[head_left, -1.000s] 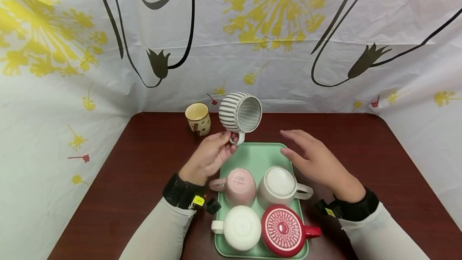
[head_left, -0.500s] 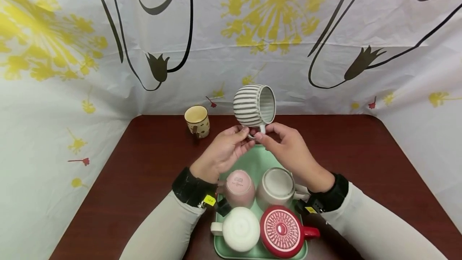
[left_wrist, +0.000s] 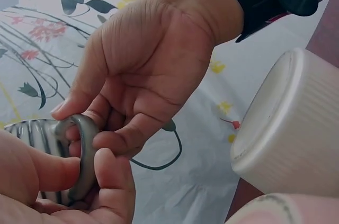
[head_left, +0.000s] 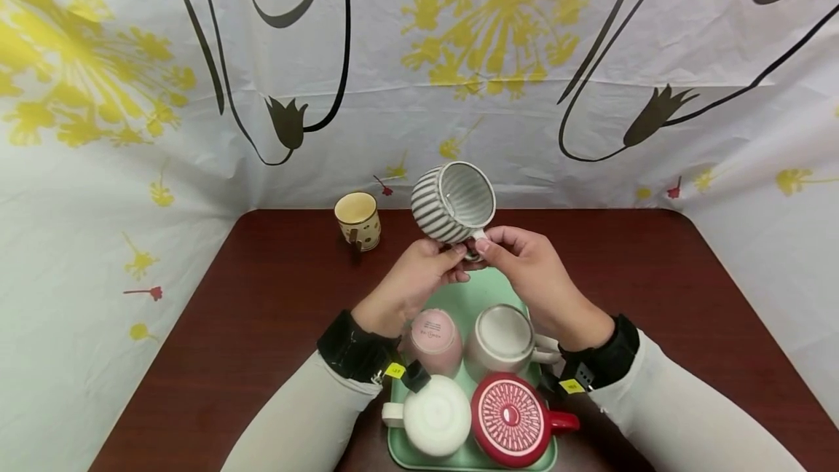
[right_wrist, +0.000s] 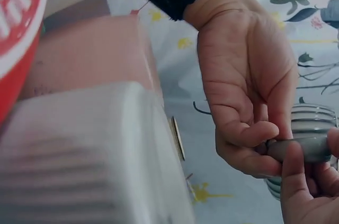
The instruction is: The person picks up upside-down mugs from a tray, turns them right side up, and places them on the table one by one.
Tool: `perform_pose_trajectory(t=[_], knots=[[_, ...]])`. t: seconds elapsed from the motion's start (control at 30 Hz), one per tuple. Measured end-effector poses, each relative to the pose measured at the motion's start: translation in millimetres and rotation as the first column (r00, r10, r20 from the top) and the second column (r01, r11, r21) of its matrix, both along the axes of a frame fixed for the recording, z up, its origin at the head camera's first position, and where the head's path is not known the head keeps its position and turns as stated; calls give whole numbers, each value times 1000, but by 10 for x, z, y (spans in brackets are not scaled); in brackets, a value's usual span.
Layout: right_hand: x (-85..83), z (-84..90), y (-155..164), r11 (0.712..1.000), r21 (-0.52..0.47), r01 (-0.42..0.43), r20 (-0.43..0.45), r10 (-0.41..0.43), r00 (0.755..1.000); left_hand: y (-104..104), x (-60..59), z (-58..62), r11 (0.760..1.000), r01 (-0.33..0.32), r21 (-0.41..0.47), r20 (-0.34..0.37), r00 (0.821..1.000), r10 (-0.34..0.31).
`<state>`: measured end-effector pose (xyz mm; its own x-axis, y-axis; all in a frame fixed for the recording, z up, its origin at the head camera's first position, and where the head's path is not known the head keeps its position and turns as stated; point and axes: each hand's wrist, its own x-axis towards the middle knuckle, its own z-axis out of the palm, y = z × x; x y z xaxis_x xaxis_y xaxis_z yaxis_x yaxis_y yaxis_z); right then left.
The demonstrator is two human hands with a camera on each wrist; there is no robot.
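Up high, striped mug (head_left: 451,202) tipped, left hand (head_left: 413,284) and right hand (head_left: 534,275) both pinching its handle (head_left: 473,248), green tray (head_left: 472,290) under the fingers

Striped mug (right_wrist: 310,121) held by its handle between two hands, left hand (right_wrist: 249,91) seen palm-on, right hand (right_wrist: 307,192) at lower right, blurred pale cup (right_wrist: 79,155) filling foreground, red cup (right_wrist: 18,28) at left edge
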<state>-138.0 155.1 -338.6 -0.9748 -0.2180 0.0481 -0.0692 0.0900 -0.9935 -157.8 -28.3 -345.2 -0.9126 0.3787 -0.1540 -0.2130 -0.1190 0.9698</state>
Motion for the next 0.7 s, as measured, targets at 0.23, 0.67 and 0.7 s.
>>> perform_pose_trajectory(t=[0.23,0.67,0.7], knots=[[-4,-33,10,995,-85,-45,38,48,998,-94,-6,-17,990,72,-123,-49,996,-78],[-107,86,-80,997,-61,-48,33,50,998,-603,151,-106,740,-204,-641,-383,920,-78],[-138,98,-87,997,-56,-47,33,49,998,-648,173,-136,709,-231,-667,-404,911,-82]])
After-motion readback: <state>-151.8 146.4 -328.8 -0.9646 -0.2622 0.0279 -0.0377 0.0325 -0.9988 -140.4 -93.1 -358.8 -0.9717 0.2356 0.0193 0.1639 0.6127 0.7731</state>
